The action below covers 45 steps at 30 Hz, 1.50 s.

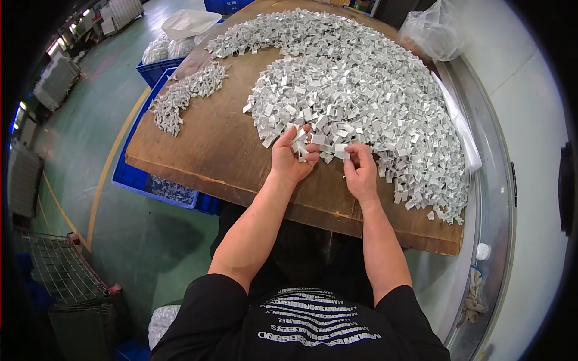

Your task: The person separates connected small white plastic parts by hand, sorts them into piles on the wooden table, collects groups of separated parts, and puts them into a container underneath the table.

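My left hand point(293, 155) is cupped palm up at the near edge of a big pile of small white plastic pieces point(337, 99), its fingers curled around several of those pieces. Between the thumb and fingers of my right hand point(361, 169) is one rectangular white piece point(341, 151). Another flat white piece point(318, 139) shows just beside the fingers of my left hand; I cannot tell whether it is held. Both hands are just above the brown wooden table point(241, 135).
A smaller heap of slim whitish pieces point(191, 90) lies at the table's left. Blue crates point(129, 174) stand below that side, one with bagged goods point(171, 49). At the right are a clear plastic bag point(430, 33) and a pale wall point(530, 108).
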### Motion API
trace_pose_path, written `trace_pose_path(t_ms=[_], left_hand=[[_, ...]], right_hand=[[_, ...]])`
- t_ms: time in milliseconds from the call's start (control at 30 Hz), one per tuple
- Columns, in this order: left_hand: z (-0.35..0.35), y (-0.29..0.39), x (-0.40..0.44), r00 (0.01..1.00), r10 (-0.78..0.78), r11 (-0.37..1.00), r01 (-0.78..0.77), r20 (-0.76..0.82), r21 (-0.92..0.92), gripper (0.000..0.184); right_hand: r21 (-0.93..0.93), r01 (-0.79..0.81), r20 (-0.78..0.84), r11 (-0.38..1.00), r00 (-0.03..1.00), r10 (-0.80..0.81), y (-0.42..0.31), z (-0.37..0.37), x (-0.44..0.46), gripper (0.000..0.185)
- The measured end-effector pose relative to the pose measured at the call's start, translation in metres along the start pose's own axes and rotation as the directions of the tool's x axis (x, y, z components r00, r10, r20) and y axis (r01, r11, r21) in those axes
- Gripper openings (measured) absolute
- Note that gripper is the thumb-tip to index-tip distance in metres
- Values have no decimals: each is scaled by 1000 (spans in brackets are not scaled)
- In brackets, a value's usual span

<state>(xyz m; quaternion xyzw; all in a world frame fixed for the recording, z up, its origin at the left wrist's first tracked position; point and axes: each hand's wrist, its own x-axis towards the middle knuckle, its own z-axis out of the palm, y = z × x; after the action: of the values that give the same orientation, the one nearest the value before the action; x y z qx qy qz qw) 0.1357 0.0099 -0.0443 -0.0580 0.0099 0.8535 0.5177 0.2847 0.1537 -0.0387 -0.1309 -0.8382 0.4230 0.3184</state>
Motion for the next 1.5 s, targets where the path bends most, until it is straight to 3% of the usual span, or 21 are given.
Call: trace_pose_path(t_ms=[67,133,167,267,300,367,433,533,633,700,767,867,1000,1133,1200,1233,1333,1367,1400,1467,1500], left_hand=[[-7,3,1,988,-46,999,48,145,-13,30],[-3,2,-2,992,18,999,-23,122,43,29],[0,1,-3,993,46,996,-54,111,72,29],[4,-1,-6,991,137,984,-137,10,112,29],[8,-3,-11,985,162,965,-170,57,198,27],[14,-13,-24,931,357,726,-324,70,606,24],[10,-17,-36,866,448,304,-382,223,873,18],[20,-36,-68,810,316,-432,-341,494,835,14],[19,-43,-78,821,183,-589,-349,541,729,13],[28,-48,-88,870,272,-436,-269,410,859,13],[37,-55,-104,899,255,-351,-258,357,900,11],[35,-69,-143,906,56,-374,-370,419,850,6],[-22,-90,-173,887,-182,-546,-450,424,707,11],[-99,-91,-166,979,-119,-779,-195,165,596,20],[-122,-89,-161,989,-111,-904,-142,98,403,28],[-101,-93,-162,991,-64,-960,-28,-118,280,41],[-54,-100,-174,992,-119,-968,-109,-31,226,43],[-31,-97,-176,974,-220,-883,-178,-49,434,42],[-4,-95,-176,976,-211,-739,-121,-57,663,40],[37,-87,-170,979,-188,-299,22,-81,954,37],[33,-82,-155,999,-33,-104,10,-13,995,38]], right_hand=[[-162,202,18,966,979,-202,-2,1,3,39],[-268,308,36,913,950,-310,-20,6,7,44],[-321,296,91,900,955,-282,-23,7,7,57],[-508,295,192,809,955,-228,-25,12,10,67],[-551,323,172,769,946,-274,-23,14,11,60],[-573,268,108,774,961,-253,-15,17,14,51],[-613,250,44,749,958,-283,-10,21,20,40],[-564,219,3,797,965,-263,-4,23,23,34],[-432,192,-128,881,954,-271,0,20,26,30],[30,4,-205,1000,979,2,18,22,29,28],[431,-137,-133,892,968,213,24,14,32,28],[735,-242,-5,633,932,362,15,3,31,28],[920,-346,224,182,849,478,-6,-13,27,27],[924,-351,383,-153,838,389,10,-10,21,28],[911,-354,408,-212,846,344,13,-10,17,29],[909,-351,412,-227,844,343,12,-10,16,30],[911,-356,408,-210,854,322,16,-15,14,35],[913,-359,405,-195,857,320,18,-16,13,36],[913,-365,406,-182,857,317,20,-15,13,37],[919,-356,392,-168,871,296,27,-12,11,39],[922,-348,385,-171,870,307,17,-12,12,37]])
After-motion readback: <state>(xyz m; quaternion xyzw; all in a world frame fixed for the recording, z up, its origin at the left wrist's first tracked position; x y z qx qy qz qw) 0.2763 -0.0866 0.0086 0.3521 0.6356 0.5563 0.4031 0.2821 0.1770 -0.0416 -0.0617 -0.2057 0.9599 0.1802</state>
